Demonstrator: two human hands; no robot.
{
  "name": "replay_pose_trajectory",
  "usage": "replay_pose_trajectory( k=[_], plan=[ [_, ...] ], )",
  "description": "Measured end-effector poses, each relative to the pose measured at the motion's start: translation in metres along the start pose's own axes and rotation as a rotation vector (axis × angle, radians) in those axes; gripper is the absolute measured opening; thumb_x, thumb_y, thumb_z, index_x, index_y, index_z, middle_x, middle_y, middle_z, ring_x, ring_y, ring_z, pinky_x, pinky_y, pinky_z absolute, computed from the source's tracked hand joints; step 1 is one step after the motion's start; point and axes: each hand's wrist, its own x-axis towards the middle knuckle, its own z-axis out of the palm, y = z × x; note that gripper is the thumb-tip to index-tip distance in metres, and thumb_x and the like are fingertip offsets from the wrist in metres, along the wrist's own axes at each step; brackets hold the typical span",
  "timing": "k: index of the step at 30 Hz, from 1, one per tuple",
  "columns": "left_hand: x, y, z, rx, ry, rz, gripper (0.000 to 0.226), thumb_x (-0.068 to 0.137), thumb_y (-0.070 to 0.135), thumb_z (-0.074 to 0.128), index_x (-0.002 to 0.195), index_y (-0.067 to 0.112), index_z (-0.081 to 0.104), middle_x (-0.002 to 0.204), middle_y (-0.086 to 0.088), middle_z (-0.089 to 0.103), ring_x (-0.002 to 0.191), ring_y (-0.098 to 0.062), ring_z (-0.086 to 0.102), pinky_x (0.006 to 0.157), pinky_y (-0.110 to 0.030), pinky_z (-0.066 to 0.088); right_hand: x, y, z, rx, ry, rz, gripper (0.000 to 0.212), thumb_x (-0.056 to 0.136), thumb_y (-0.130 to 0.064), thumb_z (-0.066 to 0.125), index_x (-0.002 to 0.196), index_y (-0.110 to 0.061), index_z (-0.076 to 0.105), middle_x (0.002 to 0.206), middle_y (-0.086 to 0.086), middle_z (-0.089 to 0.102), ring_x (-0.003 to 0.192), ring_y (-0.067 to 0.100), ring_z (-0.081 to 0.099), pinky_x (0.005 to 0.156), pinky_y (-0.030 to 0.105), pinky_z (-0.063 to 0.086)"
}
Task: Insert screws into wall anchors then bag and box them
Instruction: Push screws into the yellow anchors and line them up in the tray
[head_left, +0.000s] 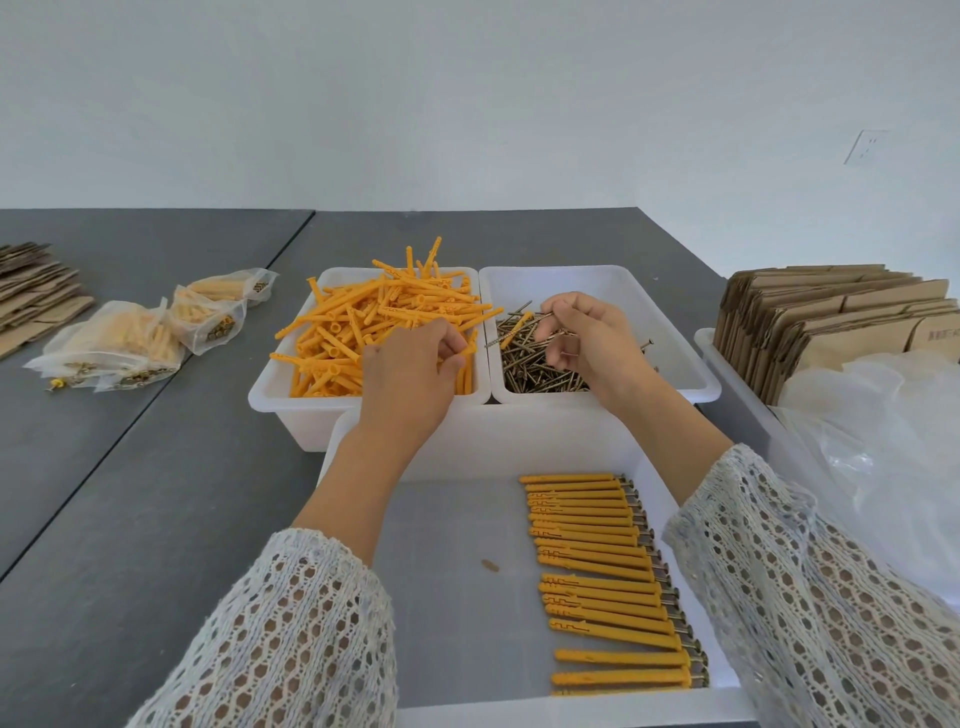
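screw (511, 339) pinched in right hand (587, 340); left hand (410, 371) grips anchor (470, 349).

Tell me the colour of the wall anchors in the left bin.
Orange-yellow wall anchors, clearest in the head view.

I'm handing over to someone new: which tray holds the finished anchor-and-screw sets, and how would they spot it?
Start at the two white bins side by side mid-table, the orange anchor bin and the screw bin. The finished tray is the white one in front of them, nearest the person. Unlike their loose heaps, it holds assembled anchors laid in a neat row along its right side.
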Motion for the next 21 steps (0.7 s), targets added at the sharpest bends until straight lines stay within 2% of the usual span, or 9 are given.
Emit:
replay_pose_trajectory(
  k=[4,11,15,18,21],
  plan=[
    [-0.002,0.002,0.001,-0.006,-0.006,0.022,0.007,0.094,0.022,0.064,0.097,0.029,0.064,0.087,0.016,0.064,0.095,-0.012,0.061,0.097,-0.043,0.04,0.002,0.001,-0.002,0.07,-0.003,0.002,0.023,0.105,-0.014,0.044,0.094,-0.011,0.063,0.074,0.004,0.069,0.051,0.016,0.055,0.058,0.03,0.043],
    [-0.003,0.005,-0.001,-0.042,0.0,0.062,0.008,0.093,0.02,0.066,0.098,0.027,0.066,0.083,0.018,0.062,0.091,-0.011,0.06,0.095,-0.049,0.045,-0.001,0.002,0.003,-0.066,-0.003,-0.015,0.023,0.104,-0.012,0.044,0.093,-0.013,0.064,0.077,0.003,0.072,0.052,0.016,0.058,0.054,0.025,0.043],
    [-0.003,0.006,0.001,-0.053,-0.005,0.076,0.008,0.092,0.02,0.067,0.096,0.027,0.066,0.082,0.019,0.06,0.092,-0.012,0.06,0.093,-0.049,0.047,-0.003,0.001,0.006,-0.126,-0.101,-0.025,0.021,0.104,-0.013,0.046,0.098,-0.012,0.066,0.083,0.004,0.074,0.055,0.015,0.061,0.055,0.026,0.043],
    [-0.002,0.008,0.002,-0.073,0.006,0.101,0.01,0.092,0.019,0.067,0.095,0.028,0.066,0.078,0.022,0.056,0.093,-0.014,0.06,0.092,-0.051,0.047,-0.006,0.0,0.009,-0.143,-0.249,-0.023,0.026,0.105,-0.031,0.045,0.117,-0.021,0.066,0.091,0.007,0.075,0.056,0.017,0.06,0.057,0.027,0.047],
    [-0.001,0.011,0.004,-0.174,0.058,0.117,0.01,0.093,0.017,0.066,0.096,0.026,0.066,0.083,0.02,0.06,0.091,-0.009,0.06,0.09,-0.044,0.048,-0.005,-0.001,0.008,-0.099,-0.301,0.055,0.048,0.103,-0.057,0.028,0.13,-0.032,0.059,0.079,0.011,0.07,0.051,0.019,0.047,0.058,0.026,0.048]
  ],
)
